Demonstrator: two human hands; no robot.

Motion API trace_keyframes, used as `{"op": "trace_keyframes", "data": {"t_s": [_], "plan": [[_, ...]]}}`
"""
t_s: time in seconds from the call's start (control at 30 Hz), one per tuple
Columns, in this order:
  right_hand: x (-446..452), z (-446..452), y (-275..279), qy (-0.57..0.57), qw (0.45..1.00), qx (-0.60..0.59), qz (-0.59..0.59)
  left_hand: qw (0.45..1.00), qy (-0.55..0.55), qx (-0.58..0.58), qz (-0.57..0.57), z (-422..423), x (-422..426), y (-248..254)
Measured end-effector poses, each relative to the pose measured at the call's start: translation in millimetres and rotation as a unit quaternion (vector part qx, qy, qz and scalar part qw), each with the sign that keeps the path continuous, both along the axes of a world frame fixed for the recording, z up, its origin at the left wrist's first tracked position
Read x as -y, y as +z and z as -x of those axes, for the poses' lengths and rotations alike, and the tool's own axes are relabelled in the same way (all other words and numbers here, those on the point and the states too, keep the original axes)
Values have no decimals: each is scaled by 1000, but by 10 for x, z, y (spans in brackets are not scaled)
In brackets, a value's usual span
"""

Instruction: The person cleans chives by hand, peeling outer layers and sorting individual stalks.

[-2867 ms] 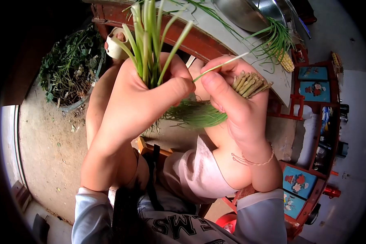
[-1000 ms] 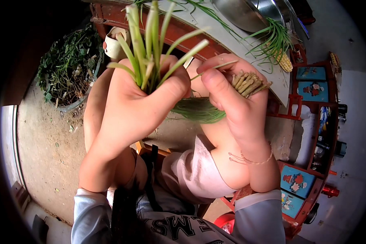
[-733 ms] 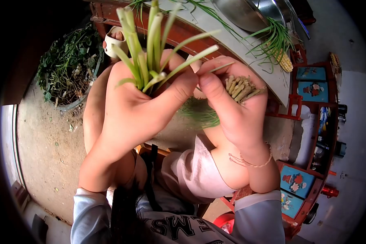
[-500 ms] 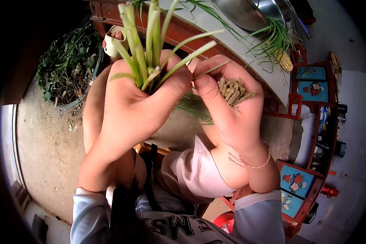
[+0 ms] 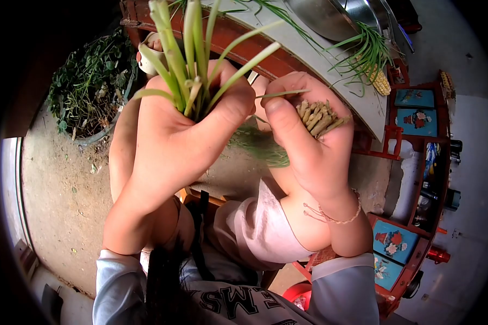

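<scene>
My left hand [image 5: 173, 141] is closed around a bunch of pale green stalks [image 5: 187, 59] whose ends fan upward past the thumb. Close beside it, my right hand [image 5: 314, 146] grips a bundle of thin stems [image 5: 321, 116] with brownish-green ends showing above the palm. Between the right thumb and forefinger a single slender green stalk [image 5: 282, 93] is pinched, pointing to the right. Below the hands, blurred feathery greens [image 5: 260, 149] hang down; which bunch they belong to is partly hidden.
A table [image 5: 358, 111] ahead bears long green leaves [image 5: 366, 46], a metal basin [image 5: 322, 19] and a corn cob [image 5: 380, 81]. To the left stands a tub of dark leafy greens [image 5: 92, 81]. A red cabinet [image 5: 417, 157] is on the right.
My right hand has shifted slightly right, and the pinched stalk now lies flatter. The left hand's bunch has moved slightly left and up. The hanging greens have swung.
</scene>
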State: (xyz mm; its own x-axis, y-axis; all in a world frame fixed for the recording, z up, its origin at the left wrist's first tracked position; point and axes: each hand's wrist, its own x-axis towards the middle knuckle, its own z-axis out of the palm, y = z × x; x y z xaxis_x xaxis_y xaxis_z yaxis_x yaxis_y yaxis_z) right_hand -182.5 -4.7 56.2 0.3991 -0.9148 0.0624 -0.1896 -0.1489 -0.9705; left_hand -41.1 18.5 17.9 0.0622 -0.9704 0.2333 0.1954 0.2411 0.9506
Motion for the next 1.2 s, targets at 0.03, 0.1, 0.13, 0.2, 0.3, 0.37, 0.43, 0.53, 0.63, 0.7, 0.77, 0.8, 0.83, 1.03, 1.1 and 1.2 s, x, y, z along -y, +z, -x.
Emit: {"op": "trace_keyframes", "data": {"t_s": [0.03, 0.1, 0.13, 0.2, 0.3, 0.37, 0.43, 0.53, 0.63, 0.7, 0.77, 0.8, 0.83, 1.03, 1.1, 1.2], "plan": [[1, 3, 1, 0, 1000, 0, 0, 1000, 2, 6, 9, -3, 7, -3], [3, 8, 2, -3, 1000, 14, -9, 1000, 3, 11, 19, -6, 8, -3], [-3, 5, 9, -3, 1000, 14, -9, 1000, 1, 11, 6, -7, 0, 2], [-19, -10, 30, -3, 999, 26, -31, 1000, -2, 10, -8, -1, -3, 3], [-23, -25, 27, -28, 999, 10, -11, 1000, -5, 9, 19, 14, 1, -1], [-13, -15, -1, -26, 1000, 6, 3, 1000, -5, 11, 20, 17, 2, -11], [10, 18, -56, -23, 1000, 2, 17, 1000, 3, 8, 16, 29, -12, -3], [28, 60, -112, 6, 992, -66, 106, 1000, 9, 8, -2, 2, -26, 36], [2, 39, -96, -6, 994, -63, 92, 1000, 15, 24, -9, -32, -26, 19], [4, 34, -86, -3, 995, -50, 83, 999, 25, 38, -3, -33, -25, 11], [4, 47, -67, -1, 996, -49, 72, 1000, 20, 22, 6, -19, -23, 16], [3, 58, -56, 1, 997, -49, 61, 1000, 20, 22, 6, -18, -22, 10], [1, 70, -47, 1, 997, -49, 61, 1000, 17, 19, 11, -17, -17, -2], [22, 123, -75, 10, 997, -40, 68, 999, 36, 0, -11, -83, -10, 39], [48, 169, -52, 18, 992, -75, 95, 999, 49, -3, -21, -159, -2, 55], [43, 183, -28, -11, 999, 11, -32, 999, 52, -14, -8, -157, 7, 29]]}}
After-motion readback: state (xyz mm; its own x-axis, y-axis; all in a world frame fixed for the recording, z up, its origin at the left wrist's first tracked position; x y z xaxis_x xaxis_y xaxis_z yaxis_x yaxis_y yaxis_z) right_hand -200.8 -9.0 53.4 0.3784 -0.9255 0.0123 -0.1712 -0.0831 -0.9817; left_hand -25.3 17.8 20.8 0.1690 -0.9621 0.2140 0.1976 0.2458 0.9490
